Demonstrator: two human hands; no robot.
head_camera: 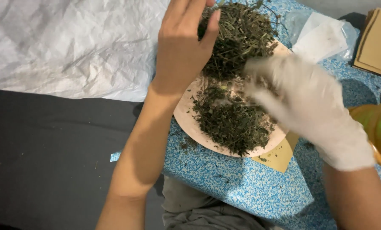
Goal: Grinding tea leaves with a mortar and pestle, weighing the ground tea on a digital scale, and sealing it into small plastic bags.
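- At centre frame, a round pale plate [183, 114] sits on a blue speckled foam pad [250, 187]; dried green herbs [233, 121] lie heaped across it
- left hand [183, 47], bare, top centre; fingers curled around a stemmy clump of herbs [241, 34] at the plate's far edge
- right hand [303, 100], white-gloved and blurred, right of centre, over the crumbled herbs; fingers loosely spread; grip cannot be told
- crumpled white sheet [63, 42] upper left; brown paper envelopes [378, 42] upper right

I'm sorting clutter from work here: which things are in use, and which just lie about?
In use: left hand, gloved right hand, dried green herbs, round plate.
Lying about: crumpled white sheet, brown envelopes, clear plastic bag, yellow container.
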